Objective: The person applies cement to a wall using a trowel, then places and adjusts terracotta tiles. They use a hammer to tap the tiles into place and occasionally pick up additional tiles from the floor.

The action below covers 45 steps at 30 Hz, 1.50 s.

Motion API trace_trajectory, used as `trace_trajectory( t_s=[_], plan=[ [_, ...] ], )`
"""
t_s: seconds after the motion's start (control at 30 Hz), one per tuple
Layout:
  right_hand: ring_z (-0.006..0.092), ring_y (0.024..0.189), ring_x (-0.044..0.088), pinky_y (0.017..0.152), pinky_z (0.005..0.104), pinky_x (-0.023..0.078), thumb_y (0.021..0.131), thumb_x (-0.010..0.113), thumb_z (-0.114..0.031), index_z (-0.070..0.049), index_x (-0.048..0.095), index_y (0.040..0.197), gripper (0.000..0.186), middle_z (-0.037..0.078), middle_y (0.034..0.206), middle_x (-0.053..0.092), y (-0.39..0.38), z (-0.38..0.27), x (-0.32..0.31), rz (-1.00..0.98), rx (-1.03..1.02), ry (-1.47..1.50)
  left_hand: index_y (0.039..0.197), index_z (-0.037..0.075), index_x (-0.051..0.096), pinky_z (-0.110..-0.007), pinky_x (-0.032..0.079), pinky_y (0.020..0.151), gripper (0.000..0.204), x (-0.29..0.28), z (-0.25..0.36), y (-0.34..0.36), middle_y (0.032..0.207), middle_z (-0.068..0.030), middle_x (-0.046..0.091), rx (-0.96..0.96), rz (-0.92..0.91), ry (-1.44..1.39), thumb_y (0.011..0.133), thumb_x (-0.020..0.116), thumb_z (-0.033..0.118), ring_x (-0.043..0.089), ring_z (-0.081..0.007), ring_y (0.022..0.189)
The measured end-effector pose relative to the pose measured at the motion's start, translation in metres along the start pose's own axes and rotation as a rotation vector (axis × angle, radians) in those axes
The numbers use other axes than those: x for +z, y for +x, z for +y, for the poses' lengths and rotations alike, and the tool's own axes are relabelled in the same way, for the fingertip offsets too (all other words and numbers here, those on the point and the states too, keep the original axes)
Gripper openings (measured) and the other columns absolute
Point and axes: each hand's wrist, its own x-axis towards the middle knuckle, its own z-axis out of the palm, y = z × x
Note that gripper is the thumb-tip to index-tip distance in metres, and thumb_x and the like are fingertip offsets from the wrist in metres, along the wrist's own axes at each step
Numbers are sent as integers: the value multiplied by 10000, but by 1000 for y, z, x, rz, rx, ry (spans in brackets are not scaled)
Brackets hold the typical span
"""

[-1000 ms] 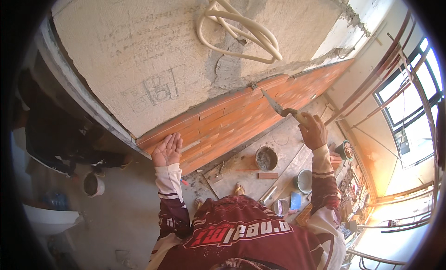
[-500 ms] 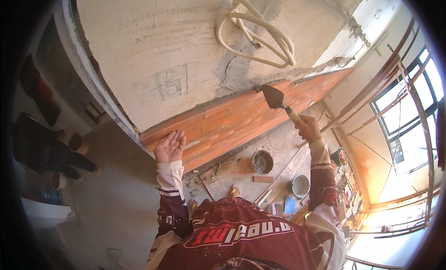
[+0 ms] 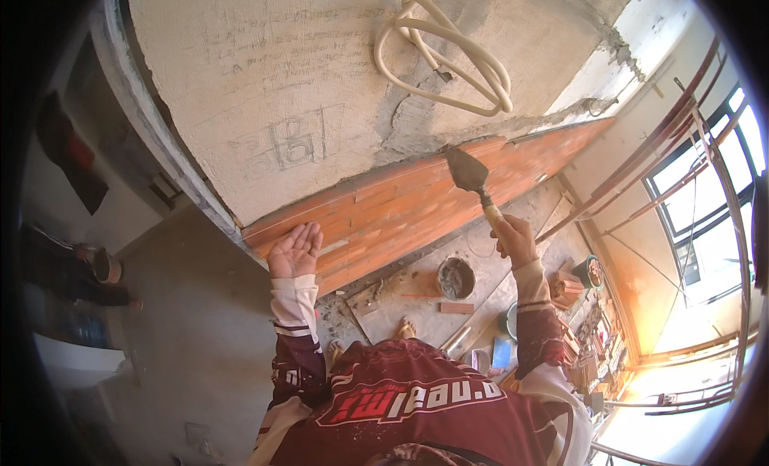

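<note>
My right hand (image 3: 515, 238) is wrapped round the pale handle of a pointing trowel (image 3: 469, 171). The trowel's grey, mortar-stained blade points up and left, its tip at or close to the top edge of the orange-red brick facing (image 3: 400, 195) on the wall. Whether the tip touches the wall I cannot tell. My left hand (image 3: 295, 253) is open, palm up with fingers stretched out, in front of the brick facing near its left end. No object shows in that palm.
Above the bricks, a loop of cream hose (image 3: 448, 45) hangs against the plastered wall (image 3: 264, 81). Below on the floor are a bucket of grey mortar (image 3: 456, 278), a loose brick (image 3: 456, 308) and stacked bricks (image 3: 567, 288). Metal poles (image 3: 641, 161) stand right; another person (image 3: 96, 286) is far left.
My right hand has moved left and slightly down, bringing the trowel with it and tilting its handle more upright. My left hand stays nearly still. The other person has shifted left.
</note>
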Motion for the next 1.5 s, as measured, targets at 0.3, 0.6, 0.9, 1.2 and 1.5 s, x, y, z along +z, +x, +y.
trace_trajectory(
  t_s=[0.3, 0.6, 0.9, 1.2, 1.5],
  plan=[
    [337, 831, 637, 706, 428, 498, 839, 682, -209, -130, 619, 1207, 381, 119, 924, 633, 5, 17, -17, 455, -587, -750, 1333, -164, 368, -491, 354, 1124, 524, -13, 0, 1, 1432, -294, 384, 2, -41, 37, 920, 492, 135, 383, -390, 1352],
    [281, 931, 586, 777, 415, 477, 765, 697, -116, -218, 595, 1188, 447, 39, 957, 569, 51, 36, -37, 431, -786, -1072, 1341, -157, 356, -492, 362, 1118, 507, -2, 0, 0, 1437, -294, 380, 2, -20, 0, 928, 486, 107, 381, -392, 1353],
    [298, 860, 624, 722, 424, 499, 777, 680, -129, -178, 622, 1125, 356, 76, 877, 589, 9, -52, -69, 367, -797, -1059, 1352, -158, 332, -504, 359, 1120, 512, -2, -1, 0, 1447, -300, 360, -1, -15, -41, 925, 461, 93, 362, -400, 1364],
    [341, 839, 641, 723, 447, 509, 807, 643, -251, -126, 633, 1184, 397, 148, 939, 639, 23, -37, -47, 342, -536, -920, 1296, -156, 416, -508, 375, 1108, 456, -4, 0, 2, 1411, -298, 401, -6, -16, -16, 925, 480, 102, 390, -387, 1346],
    [336, 761, 638, 659, 457, 509, 821, 618, -223, -173, 635, 1172, 355, 119, 868, 616, 5, -65, -7, 283, -642, -1079, 1297, -152, 416, -515, 382, 1101, 464, -7, -1, 3, 1386, -293, 436, -7, -22, -33, 908, 483, 94, 414, -393, 1329]
  ],
)
